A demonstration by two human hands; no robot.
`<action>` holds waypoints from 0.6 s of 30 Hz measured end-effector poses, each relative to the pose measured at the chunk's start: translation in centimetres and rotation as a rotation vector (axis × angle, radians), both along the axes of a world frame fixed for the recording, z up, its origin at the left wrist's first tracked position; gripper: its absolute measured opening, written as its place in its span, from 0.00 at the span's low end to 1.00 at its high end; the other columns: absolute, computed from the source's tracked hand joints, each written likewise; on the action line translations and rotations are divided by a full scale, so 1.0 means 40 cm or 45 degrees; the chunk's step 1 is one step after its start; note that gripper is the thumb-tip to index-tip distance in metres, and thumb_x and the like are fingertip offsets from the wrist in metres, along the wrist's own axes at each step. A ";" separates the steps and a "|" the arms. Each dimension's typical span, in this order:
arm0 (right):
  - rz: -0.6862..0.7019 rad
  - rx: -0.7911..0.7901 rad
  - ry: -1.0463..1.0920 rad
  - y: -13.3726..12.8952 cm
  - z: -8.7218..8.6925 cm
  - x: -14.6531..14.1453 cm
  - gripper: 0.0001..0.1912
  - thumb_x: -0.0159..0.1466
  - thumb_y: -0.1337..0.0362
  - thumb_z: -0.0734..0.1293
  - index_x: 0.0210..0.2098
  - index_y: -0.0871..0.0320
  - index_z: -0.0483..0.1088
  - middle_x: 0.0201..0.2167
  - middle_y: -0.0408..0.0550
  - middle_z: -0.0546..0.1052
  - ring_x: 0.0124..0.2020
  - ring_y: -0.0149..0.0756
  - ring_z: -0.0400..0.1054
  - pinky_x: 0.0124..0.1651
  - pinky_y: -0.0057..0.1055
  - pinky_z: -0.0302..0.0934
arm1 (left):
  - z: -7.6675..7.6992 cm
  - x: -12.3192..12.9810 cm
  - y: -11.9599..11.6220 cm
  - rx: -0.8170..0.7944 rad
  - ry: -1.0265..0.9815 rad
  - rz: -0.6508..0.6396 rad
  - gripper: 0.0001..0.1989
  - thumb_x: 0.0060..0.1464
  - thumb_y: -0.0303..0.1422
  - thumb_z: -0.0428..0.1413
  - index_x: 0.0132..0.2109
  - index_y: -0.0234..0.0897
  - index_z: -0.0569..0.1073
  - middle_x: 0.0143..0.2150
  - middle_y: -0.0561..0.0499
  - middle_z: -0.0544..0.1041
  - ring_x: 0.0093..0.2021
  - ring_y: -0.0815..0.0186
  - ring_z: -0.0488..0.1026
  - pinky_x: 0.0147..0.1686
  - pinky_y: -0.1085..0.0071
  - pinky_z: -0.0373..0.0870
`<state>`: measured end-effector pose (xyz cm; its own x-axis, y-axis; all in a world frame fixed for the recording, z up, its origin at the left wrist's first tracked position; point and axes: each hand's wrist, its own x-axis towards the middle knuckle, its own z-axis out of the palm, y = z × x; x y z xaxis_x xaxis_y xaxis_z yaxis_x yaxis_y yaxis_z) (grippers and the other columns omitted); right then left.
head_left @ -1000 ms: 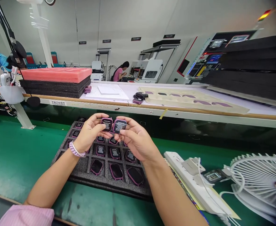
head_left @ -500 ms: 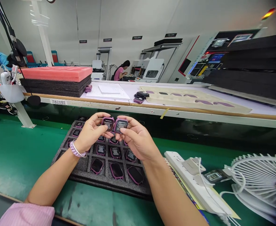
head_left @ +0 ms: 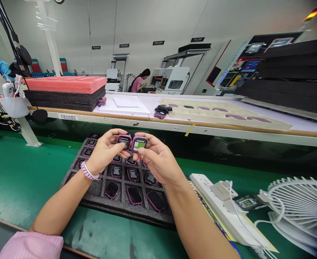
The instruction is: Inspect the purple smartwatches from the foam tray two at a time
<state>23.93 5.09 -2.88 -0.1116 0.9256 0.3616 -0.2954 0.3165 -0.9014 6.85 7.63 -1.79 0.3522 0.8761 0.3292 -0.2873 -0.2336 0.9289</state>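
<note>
Head view is showing a person holding two purple-cased watch bodies above a dark foam tray [head_left: 93, 194] lying on the green belt [head_left: 20, 180]. Left hand [head_left: 104, 151] is pinching one watch [head_left: 124, 141], thumb and fingers clamped on its edges; right hand [head_left: 155, 160] is gripping the second watch [head_left: 139, 144], whose screen is glowing green and white. Both watches are sitting side by side, nearly touching, just over the tray's far half.

Counting the tray, three watches in the front row [head_left: 134, 195] are lying dark-faced, three in the next row [head_left: 133, 174] are showing text, and more are peeking out behind the hands, where I cannot get a full count. A beaded bracelet [head_left: 87, 172] is circling the left wrist.

On the right, one white power strip [head_left: 223, 205] is lying near the tray's corner with a plug in it, and one white fan [head_left: 301, 205] is resting beyond that, well apart from the hands. Left of the tray the belt is running bare up to a white post [head_left: 26, 131]. Behind, the raised shelf edge [head_left: 174, 126] is crossing the whole width, carrying one pink foam slab on a black stack [head_left: 63, 90]. Another person [head_left: 140, 81] is sitting far back.
</note>
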 end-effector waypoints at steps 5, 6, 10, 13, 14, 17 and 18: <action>-0.004 0.009 -0.010 -0.002 0.005 0.000 0.23 0.55 0.62 0.75 0.48 0.56 0.70 0.33 0.45 0.73 0.27 0.35 0.69 0.29 0.31 0.63 | 0.003 -0.003 0.001 -0.024 -0.040 -0.052 0.20 0.47 0.28 0.59 0.49 0.36 0.68 0.39 0.50 0.76 0.28 0.68 0.78 0.30 0.76 0.78; -0.002 0.009 -0.008 -0.003 0.006 0.001 0.23 0.55 0.62 0.75 0.48 0.56 0.70 0.34 0.45 0.73 0.27 0.35 0.69 0.30 0.31 0.63 | 0.002 -0.003 0.001 -0.023 -0.049 -0.063 0.20 0.46 0.27 0.59 0.49 0.36 0.69 0.39 0.51 0.76 0.28 0.68 0.78 0.31 0.76 0.78; 0.007 0.020 0.014 -0.006 0.008 0.002 0.23 0.55 0.64 0.76 0.49 0.56 0.70 0.35 0.45 0.73 0.27 0.34 0.68 0.30 0.30 0.63 | 0.000 -0.002 0.001 -0.006 -0.066 -0.087 0.22 0.45 0.25 0.58 0.50 0.36 0.69 0.40 0.51 0.76 0.29 0.67 0.79 0.33 0.75 0.79; -0.008 0.020 0.031 -0.004 0.007 0.000 0.23 0.54 0.63 0.77 0.48 0.55 0.70 0.35 0.44 0.73 0.26 0.33 0.68 0.29 0.30 0.63 | 0.000 -0.002 0.000 -0.014 -0.063 -0.086 0.21 0.49 0.28 0.61 0.51 0.36 0.69 0.41 0.50 0.76 0.30 0.67 0.79 0.33 0.73 0.79; -0.009 0.009 0.050 -0.002 0.006 -0.002 0.23 0.55 0.62 0.77 0.47 0.55 0.71 0.34 0.44 0.73 0.26 0.33 0.67 0.29 0.30 0.63 | 0.001 -0.002 -0.001 -0.028 -0.068 -0.085 0.20 0.51 0.32 0.61 0.51 0.36 0.69 0.40 0.49 0.77 0.29 0.66 0.79 0.33 0.73 0.79; 0.019 -0.037 0.131 0.005 0.003 -0.007 0.20 0.58 0.54 0.76 0.44 0.56 0.71 0.32 0.44 0.73 0.23 0.33 0.66 0.26 0.30 0.62 | 0.003 -0.002 -0.002 -0.092 -0.098 -0.094 0.19 0.54 0.40 0.59 0.49 0.35 0.70 0.37 0.49 0.76 0.28 0.65 0.78 0.31 0.71 0.79; 0.028 -0.049 0.152 0.007 0.002 -0.009 0.20 0.58 0.52 0.75 0.44 0.56 0.71 0.31 0.45 0.73 0.23 0.34 0.65 0.26 0.30 0.62 | 0.004 -0.002 -0.002 -0.106 -0.106 -0.098 0.19 0.54 0.41 0.59 0.49 0.35 0.70 0.37 0.49 0.76 0.28 0.64 0.78 0.30 0.71 0.79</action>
